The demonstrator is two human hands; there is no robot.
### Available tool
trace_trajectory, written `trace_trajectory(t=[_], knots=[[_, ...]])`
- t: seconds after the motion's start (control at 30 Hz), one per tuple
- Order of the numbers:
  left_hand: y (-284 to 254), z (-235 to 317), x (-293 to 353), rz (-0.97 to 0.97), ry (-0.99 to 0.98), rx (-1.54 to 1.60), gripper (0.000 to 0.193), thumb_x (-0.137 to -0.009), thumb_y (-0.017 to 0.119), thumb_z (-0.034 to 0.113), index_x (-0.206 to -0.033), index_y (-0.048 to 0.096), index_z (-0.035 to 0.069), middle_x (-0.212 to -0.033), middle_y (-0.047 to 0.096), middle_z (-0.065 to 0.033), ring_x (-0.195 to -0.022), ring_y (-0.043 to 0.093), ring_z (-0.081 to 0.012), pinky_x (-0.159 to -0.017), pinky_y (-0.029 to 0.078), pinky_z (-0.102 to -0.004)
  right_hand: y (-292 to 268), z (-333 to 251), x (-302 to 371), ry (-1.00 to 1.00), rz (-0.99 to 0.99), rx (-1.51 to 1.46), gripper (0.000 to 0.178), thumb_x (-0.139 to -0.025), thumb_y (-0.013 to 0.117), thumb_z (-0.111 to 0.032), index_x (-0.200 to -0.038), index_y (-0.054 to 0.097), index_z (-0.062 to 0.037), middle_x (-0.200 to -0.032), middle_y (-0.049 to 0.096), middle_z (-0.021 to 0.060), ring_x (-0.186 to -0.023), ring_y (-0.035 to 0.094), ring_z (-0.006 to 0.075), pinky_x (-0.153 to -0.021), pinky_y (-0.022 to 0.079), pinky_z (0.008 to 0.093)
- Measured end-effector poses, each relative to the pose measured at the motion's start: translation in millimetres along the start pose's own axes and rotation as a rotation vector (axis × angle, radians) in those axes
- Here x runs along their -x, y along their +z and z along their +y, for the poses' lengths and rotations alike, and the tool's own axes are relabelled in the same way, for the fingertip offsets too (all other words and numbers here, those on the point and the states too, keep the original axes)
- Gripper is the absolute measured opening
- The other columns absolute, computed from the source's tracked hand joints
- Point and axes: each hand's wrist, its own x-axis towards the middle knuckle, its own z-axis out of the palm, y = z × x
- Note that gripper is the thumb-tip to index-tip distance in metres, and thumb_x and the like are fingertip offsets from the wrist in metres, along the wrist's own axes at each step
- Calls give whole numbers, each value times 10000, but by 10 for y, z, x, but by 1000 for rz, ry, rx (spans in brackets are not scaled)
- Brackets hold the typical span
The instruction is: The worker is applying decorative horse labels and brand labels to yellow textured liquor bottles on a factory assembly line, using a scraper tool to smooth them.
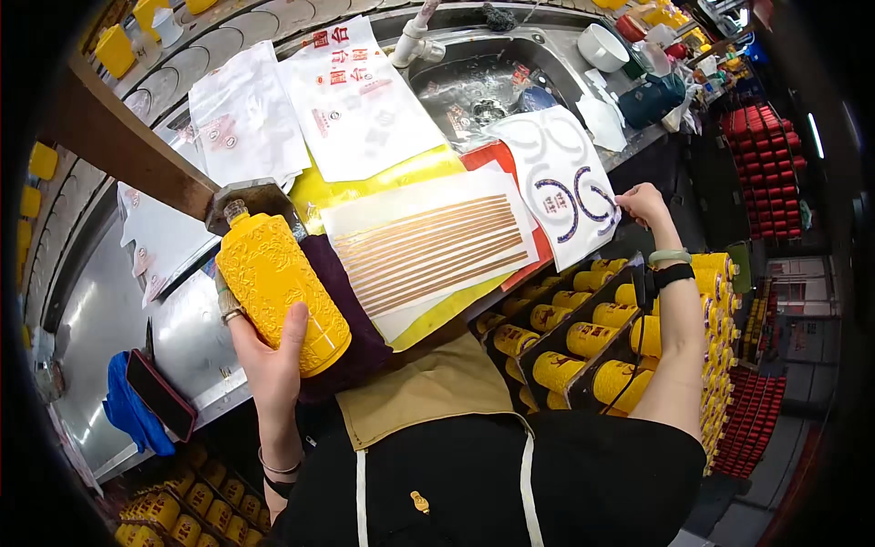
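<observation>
My left hand grips a yellow embossed bottle from below, thumb across its front. The bottle leans with its narrow neck up, close to a wooden post. My right hand is pinched at the right edge of a white decal sheet. Dark blue curved decals lie on that sheet, one reaching almost to my fingertips. I cannot make out whether a decal itself is between the fingers. Left of it lies a white sheet with thin gold strips.
White printed sheets lie beyond the strips, beside a metal sink with a tap. A phone and blue cloth rest at the left. Yellow bottles fill crates below my right arm. Red bottles stand far right.
</observation>
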Motion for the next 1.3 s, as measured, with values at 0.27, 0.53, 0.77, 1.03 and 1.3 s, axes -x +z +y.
trace_trajectory(t=[0.27, 0.53, 0.77, 1.03, 1.3], knots=[[-87, -30, -22, 7, 14, -13, 765, -937, 718, 67, -1551, 268, -13, -1422, 507, -146, -1262, 547, -221, -1089, 431, -362, 213, 101, -48, -35, -44, -252, 138, -817, 801, -79, -912, 741, 3, -661, 625, 38, -451, 494, 114, -423, 388, 270], [-79, -164, -25, 40, -71, -10, 693, -968, 695, 91, -1531, 307, -23, -1383, 532, -149, -1188, 575, -222, -1039, 459, -339, 170, 211, -74, -121, 73, 58, 237, -781, 694, -139, -898, 746, 61, -770, 685, 201, -657, 661, 273, -603, 539, 382], [-67, -85, 8, 75, -52, -95, 662, -1016, 654, 215, -1541, 318, -7, -1400, 529, -204, -1215, 576, -282, -1026, 501, -397, -256, -902, 456, -368, 182, 263, 253, -811, 658, -103, -1003, 761, 25, -1055, 729, 263, -1005, 722, 394, -884, 580, 469], [-181, 43, -30, 29, -96, -158, 929, -917, 791, 200, -1602, 186, 32, -1404, 537, -236, -1180, 602, -317, -1000, 527, -434, 224, -2570, 238, -957, 307, -42, 236, -771, 671, -195, -938, 784, -72, -899, 738, 209, -882, 717, 390, -797, 586, 466], [-83, 202, -20, -22, -157, -128, 970, -916, 789, 183, -1629, 141, 76, -1536, 426, -196, -1318, 511, -313, -1100, 443, -458, 1340, -3318, -299, -860, 162, 369, 286, -803, 728, -219, -1060, 793, -112, -1120, 756, 130, -1040, 736, 311, -824, 577, 473]])
